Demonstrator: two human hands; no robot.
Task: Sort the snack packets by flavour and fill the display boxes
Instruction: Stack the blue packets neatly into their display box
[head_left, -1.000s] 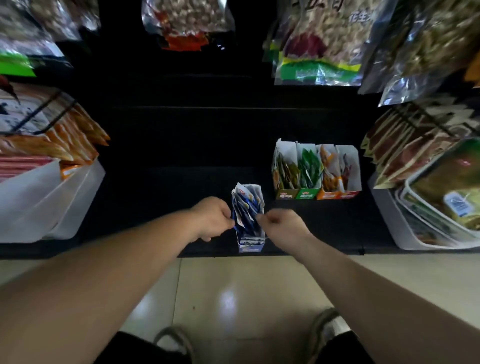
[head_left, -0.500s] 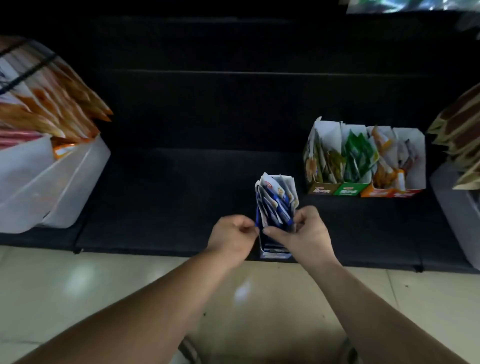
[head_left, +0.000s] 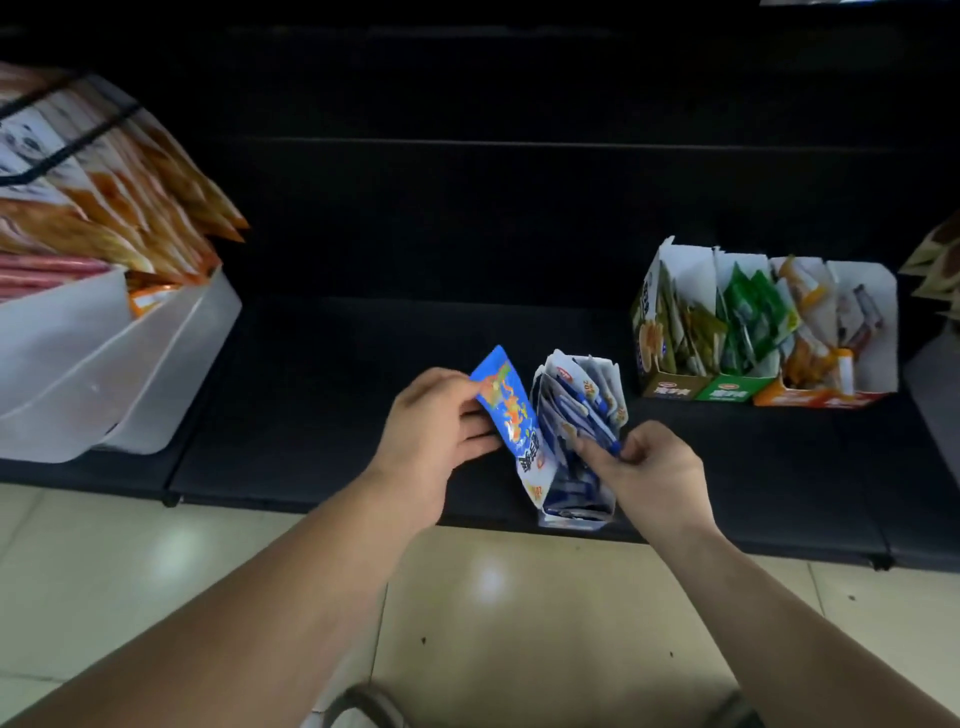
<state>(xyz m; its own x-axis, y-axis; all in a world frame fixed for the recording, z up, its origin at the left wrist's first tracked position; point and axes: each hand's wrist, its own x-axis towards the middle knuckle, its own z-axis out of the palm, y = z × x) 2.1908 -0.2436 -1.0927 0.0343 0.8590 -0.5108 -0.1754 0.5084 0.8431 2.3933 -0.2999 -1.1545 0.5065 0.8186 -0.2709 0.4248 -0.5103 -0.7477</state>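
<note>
1. Head view: left grip pinches a loose blue packet, thumb on its printed face, fingers behind.
2. The packet is tilted. Its top corner points far-left and its lower end is against the left side of the blue display box.
3. Right grip is curled, with fingertips pinching the near edges of the boxed packets, which stand upright in the box.
4. The box sits at the near edge of the dark shelf, between the two grips.
5. Far-right on the same shelf is a row of four display boxes touching side by side, with olive, green, orange and red fronts. Green packets are in the second one. The contents of the right-most are too blurred to read.
6. Left side: a white bin holds orange pouches.
7. Near: pale tiled floor below the shelf edge.
</note>
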